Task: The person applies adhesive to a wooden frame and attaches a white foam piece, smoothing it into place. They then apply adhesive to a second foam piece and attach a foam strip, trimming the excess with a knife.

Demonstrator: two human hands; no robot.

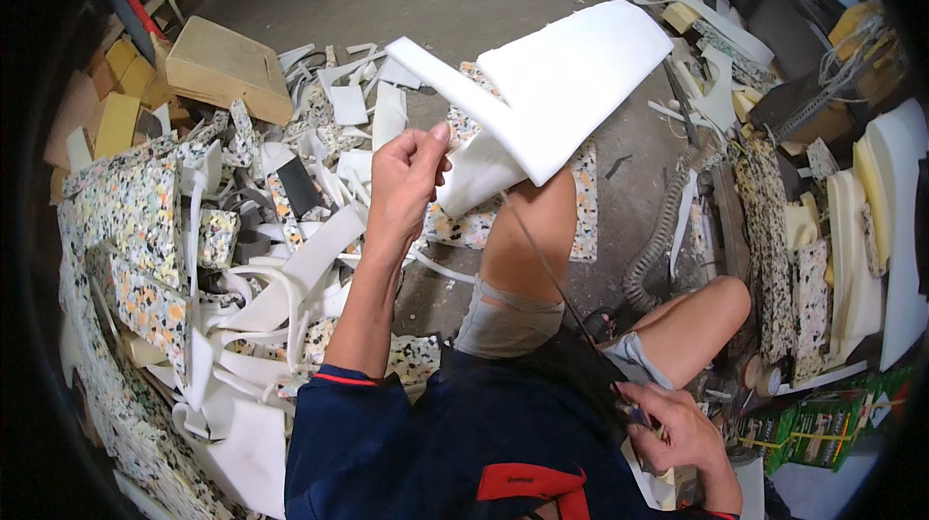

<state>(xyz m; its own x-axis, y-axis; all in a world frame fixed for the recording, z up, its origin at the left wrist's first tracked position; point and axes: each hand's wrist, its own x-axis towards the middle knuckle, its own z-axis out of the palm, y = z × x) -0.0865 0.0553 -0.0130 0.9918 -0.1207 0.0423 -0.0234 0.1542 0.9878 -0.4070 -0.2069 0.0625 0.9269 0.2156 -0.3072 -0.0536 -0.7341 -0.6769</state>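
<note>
A thick white foam piece point(571, 85) rests over my raised knee, with a narrow strip point(455, 89) partly split from its body. At its near left edge, my left hand point(411, 177) is closed, thumb on top, pinching the foam; its fingertips are partly hidden. A long, thin dark blade point(547, 268) slants from the foam's underside down to my lap. By its lower end my right hand point(677, 428) is closed with bent fingers. The blade's grip is mostly covered by that hand.
White and speckled foam offcuts point(261, 297) heap at the left, below a tan foam block point(229, 68). Under the foam piece lies a speckled sheet point(584, 220). A ribbed grey hose point(648, 264) and stacked foam slabs point(852, 259) stand right, with green packets point(823, 428) nearer.
</note>
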